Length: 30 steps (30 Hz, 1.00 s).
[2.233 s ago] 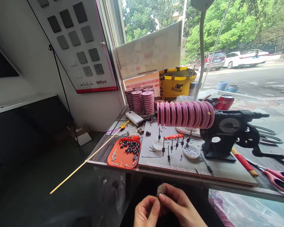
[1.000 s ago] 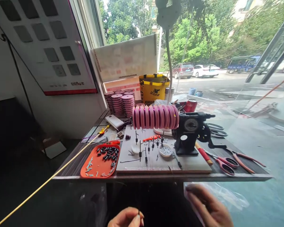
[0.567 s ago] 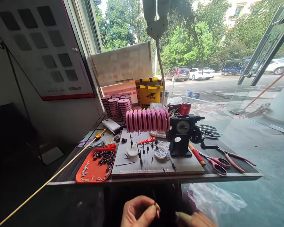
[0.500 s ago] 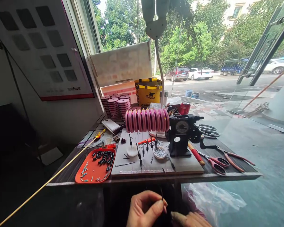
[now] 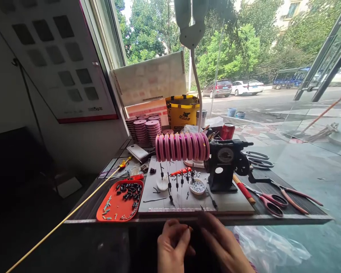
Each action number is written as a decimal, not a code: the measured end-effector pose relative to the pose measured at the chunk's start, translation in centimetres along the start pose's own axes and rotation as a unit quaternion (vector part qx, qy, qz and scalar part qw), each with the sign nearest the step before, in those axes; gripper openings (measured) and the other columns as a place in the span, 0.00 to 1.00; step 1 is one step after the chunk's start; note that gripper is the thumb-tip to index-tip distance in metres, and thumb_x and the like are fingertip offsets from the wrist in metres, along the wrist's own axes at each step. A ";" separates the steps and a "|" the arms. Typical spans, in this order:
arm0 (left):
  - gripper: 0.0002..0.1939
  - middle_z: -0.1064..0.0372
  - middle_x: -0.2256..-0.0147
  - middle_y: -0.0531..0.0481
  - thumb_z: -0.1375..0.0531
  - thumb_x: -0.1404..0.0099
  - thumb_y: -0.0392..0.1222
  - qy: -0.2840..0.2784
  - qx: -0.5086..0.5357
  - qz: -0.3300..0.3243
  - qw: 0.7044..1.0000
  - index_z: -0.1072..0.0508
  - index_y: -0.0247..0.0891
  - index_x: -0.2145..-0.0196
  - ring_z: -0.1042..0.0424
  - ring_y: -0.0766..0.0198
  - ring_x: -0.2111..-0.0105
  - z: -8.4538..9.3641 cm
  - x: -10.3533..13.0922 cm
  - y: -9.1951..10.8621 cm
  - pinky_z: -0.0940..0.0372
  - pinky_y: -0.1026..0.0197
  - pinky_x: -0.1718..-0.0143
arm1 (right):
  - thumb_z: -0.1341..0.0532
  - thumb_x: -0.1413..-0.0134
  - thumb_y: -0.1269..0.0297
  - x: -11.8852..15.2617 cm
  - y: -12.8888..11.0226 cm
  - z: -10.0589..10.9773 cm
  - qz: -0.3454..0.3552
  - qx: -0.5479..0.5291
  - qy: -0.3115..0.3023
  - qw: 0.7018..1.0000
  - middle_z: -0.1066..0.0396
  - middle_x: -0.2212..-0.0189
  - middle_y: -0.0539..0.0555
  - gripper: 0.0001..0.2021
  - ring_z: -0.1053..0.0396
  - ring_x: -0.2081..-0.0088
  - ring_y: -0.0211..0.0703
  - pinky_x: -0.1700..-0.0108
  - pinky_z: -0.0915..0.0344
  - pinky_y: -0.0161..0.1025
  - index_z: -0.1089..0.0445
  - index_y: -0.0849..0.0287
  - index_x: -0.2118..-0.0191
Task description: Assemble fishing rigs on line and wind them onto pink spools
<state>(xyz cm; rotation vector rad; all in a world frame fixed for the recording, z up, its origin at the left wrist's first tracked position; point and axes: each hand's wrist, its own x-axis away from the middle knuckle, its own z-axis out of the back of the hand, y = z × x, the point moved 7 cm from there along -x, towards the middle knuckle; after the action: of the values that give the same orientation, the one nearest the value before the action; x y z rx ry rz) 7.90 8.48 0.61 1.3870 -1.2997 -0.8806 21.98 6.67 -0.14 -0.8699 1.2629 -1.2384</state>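
My left hand is closed in a pinch just below the table's front edge. A tiny dark bit shows at its fingertips, too small to name. To its right, my right hand has its fingers stretched towards the table edge; their tips are blurred and in shadow. Above both hands, a row of pink spools sits on the shaft of a black hand-cranked winder. Thin lines run down from the spools, with several small black pieces on them, over a pale board.
An orange tray of black parts and small metal pieces lies left. A white dish of grey beads sits on the board. Scissors and pliers lie right. Stacked pink spools, a yellow bag and a red can stand behind.
My right hand has risen and come further into view, its fingers reaching up to the table edge. My left hand still pinches, raised slightly. The camera view has shifted a little left.
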 end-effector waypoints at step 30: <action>0.09 0.44 0.84 0.55 0.35 0.59 0.42 -0.157 0.089 0.142 0.973 0.29 0.33 0.85 0.46 0.73 0.84 -2.1 -0.3 -2.4 0.49 0.68 0.81 | 0.41 0.56 0.68 -0.6 1.3 -2.4 -0.138 -0.383 -0.065 0.911 0.30 0.62 0.54 0.17 0.32 0.70 0.40 0.68 0.35 0.36 0.35 0.54 0.55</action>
<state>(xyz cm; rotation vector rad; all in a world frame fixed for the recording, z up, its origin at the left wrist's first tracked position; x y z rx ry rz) 10.50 8.99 -1.21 1.1859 -1.8072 -0.8235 19.93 7.87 -1.64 -1.7170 1.5752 -0.8515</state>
